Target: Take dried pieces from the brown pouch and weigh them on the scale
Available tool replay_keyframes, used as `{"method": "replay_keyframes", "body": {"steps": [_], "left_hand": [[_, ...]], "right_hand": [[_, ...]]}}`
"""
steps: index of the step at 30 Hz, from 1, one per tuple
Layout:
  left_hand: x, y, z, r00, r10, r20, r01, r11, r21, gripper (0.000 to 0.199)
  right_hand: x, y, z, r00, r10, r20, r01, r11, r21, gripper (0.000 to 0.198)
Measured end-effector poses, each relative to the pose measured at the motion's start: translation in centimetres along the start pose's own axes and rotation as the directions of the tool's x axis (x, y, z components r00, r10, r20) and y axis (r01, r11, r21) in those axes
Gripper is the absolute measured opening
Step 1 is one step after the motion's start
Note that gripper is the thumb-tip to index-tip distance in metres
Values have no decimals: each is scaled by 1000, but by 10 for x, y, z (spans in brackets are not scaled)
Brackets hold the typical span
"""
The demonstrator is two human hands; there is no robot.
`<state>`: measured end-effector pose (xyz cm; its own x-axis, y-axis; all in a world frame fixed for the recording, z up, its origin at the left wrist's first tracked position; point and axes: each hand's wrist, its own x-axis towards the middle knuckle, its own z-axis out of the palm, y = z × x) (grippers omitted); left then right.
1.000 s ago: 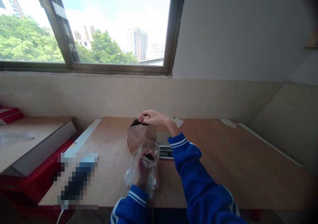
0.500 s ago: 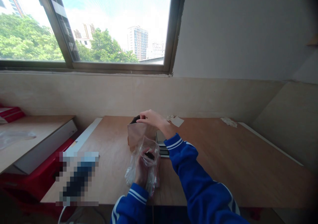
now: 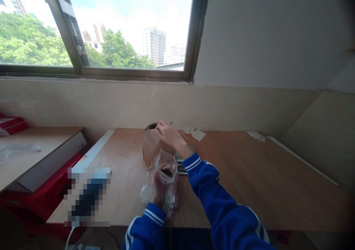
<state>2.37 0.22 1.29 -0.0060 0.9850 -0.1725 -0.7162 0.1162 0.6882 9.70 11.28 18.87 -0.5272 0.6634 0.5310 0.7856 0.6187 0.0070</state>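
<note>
My left hand is closed around a clear plastic bag, whose mouth faces up. Something dark shows inside it; its kind is too small to tell. Right behind stands a brown paper bag with its top open. My right hand reaches across to that opening, fingers bent and closed at the rim; the fingertips are partly hidden. Partly under my right forearm lies a flat device like a small digital scale, with a pale plate and a dark strip. More clear plastic bags lie beneath my left hand.
The wooden table backs onto a wall below a window. A white card and crumpled scraps lie along its back. A blurred-out dark object with a cable is at left. Red stools stand beside a second table.
The paper bag's top has risen slightly and shows a wider opening. My right hand has shifted a little at its rim. My left hand and the plastic bag stay nearly in place.
</note>
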Motion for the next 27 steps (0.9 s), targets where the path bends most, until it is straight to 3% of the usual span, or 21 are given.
{"method": "replay_keyframes", "body": {"steps": [4,10,12,14,15,17,19,20,23,27], "left_hand": [[0,3,0,1000,7,4,-7,999,43,45],[-4,6,1,997,35,71,-31,997,-65,45],[-5,5,0,996,41,78,-32,992,-119,41],[-3,3,-1,996,47,77,-38,992,-121,37],[-2,1,-3,996,53,78,-45,994,-100,35],[3,-4,-8,996,70,55,-68,997,-39,30],[9,-9,-15,996,84,-3,-84,996,15,23],[12,-12,-19,996,87,-36,-86,996,31,20],[18,-18,-26,991,100,-89,-99,995,22,14],[17,-18,-26,988,130,-79,-130,991,1,19]], "right_hand": [[-5,7,4,999,42,-12,-41,995,88,26],[-24,2,-14,986,91,-141,-22,905,426,23],[-34,-2,-22,991,127,-39,-89,852,516,25],[-43,-4,-27,980,97,174,-180,804,567,25],[-48,-5,-27,951,59,303,-230,790,568,26],[-55,-5,-23,846,-25,532,-303,799,520,27],[-61,-4,-13,743,-79,664,-305,844,442,27],[-63,-4,-7,716,-91,692,-286,866,410,25],[-68,-5,11,687,-96,720,-256,896,364,26],[-72,-10,26,641,-69,765,-278,907,315,32]]}}
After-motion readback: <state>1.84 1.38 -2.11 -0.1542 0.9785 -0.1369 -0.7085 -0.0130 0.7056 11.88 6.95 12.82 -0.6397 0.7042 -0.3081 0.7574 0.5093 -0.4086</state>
